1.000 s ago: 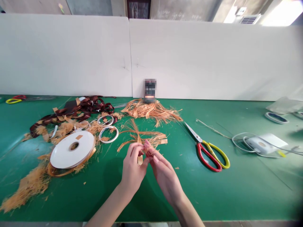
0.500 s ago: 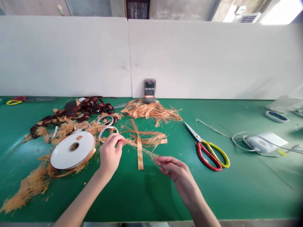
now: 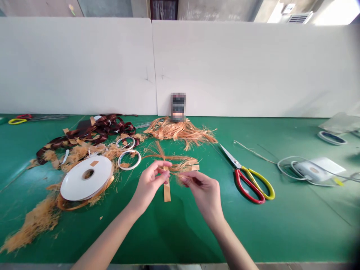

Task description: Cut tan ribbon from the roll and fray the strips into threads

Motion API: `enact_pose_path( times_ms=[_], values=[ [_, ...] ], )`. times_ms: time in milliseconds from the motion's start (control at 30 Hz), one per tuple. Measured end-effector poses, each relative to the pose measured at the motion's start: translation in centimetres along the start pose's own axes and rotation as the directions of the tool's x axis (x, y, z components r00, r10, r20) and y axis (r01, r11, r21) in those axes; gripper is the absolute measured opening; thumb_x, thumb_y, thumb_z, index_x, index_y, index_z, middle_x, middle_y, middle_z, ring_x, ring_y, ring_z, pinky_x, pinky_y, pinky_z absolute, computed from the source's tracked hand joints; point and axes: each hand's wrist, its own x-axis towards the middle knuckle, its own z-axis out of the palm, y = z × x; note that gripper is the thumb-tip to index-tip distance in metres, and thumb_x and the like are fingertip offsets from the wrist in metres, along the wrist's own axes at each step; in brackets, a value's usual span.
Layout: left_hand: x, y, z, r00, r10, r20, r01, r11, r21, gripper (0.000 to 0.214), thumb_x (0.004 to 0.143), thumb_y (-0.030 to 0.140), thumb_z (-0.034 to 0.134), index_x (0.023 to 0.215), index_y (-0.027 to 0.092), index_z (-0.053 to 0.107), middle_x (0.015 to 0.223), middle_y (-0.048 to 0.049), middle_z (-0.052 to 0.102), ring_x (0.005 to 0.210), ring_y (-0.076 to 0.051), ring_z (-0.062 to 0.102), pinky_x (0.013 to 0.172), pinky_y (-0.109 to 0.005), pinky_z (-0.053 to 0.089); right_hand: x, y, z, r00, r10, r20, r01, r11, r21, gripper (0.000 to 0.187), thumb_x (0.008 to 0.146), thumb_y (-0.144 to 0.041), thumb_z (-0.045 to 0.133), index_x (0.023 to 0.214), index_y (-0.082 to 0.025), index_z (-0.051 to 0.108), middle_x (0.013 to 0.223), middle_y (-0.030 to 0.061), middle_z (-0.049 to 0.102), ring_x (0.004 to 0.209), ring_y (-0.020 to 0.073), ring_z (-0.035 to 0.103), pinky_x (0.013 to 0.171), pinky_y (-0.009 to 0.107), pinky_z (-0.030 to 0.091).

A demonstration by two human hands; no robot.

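Note:
My left hand (image 3: pixel 149 183) and my right hand (image 3: pixel 203 193) meet over a loose bunch of frayed tan ribbon strands (image 3: pixel 180 165). Both pinch thin fibres from it between finger and thumb, a short gap apart. A flat tan ribbon strip (image 3: pixel 167 191) hangs below the bunch, close to my left fingertips. Behind the hands lies a larger heap of shredded tan fibres (image 3: pixel 180 131). To the left stand a white ribbon spool (image 3: pixel 86 178) and a white ring (image 3: pixel 129 159).
Red-and-yellow scissors (image 3: pixel 250 183) lie right of my hands on the green mat (image 3: pixel 281 232). Dark brown ribbon (image 3: pixel 84 131) and fibre scraps spread to the left. A white corded device (image 3: pixel 315 168) sits at the right, and a white partition (image 3: pixel 225 67) stands behind.
My hands have come together from apart: the left moved right and the right moved up and left. The fibres between them now form a tighter bunch above the tan strip.

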Motion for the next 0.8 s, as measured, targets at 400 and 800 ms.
enact_pose_path(
  times_ms=[400, 800],
  values=[
    [2.4, -3.1, -0.7, 0.975, -0.003, 0.223, -0.050, 0.971, 0.235, 0.020, 0.085, 0.025, 0.051, 0.074, 0.019, 0.067, 0.068, -0.0009, 0.064, 0.068, -0.015, 0.060, 0.068, -0.026, 0.046, 2.4, -3.4, -2.6, 0.991, 0.054, 0.120, -0.103, 0.885, 0.455, 0.024, 0.081, -0.041, 0.064, 0.072, -0.021, 0.054, 0.098, 0.0030, 0.066, 0.048, 0.0053, 0.049, 0.046, 0.022, 0.042],
    [2.0, 1.4, -1.7, 0.985, 0.075, 0.156, -0.062, 0.994, -0.090, 0.029, 0.085, 0.041, 0.056, 0.072, 0.016, 0.064, 0.055, 0.0018, 0.053, 0.048, -0.010, 0.048, 0.049, -0.024, 0.043, 2.7, -0.3, -2.1, 0.920, 0.032, 0.392, 0.187, 0.842, -0.506, 0.057, 0.068, -0.046, 0.074, 0.120, -0.026, 0.062, 0.057, -0.0055, 0.050, 0.050, 0.0121, 0.043, 0.049, 0.026, 0.032]
  ],
)
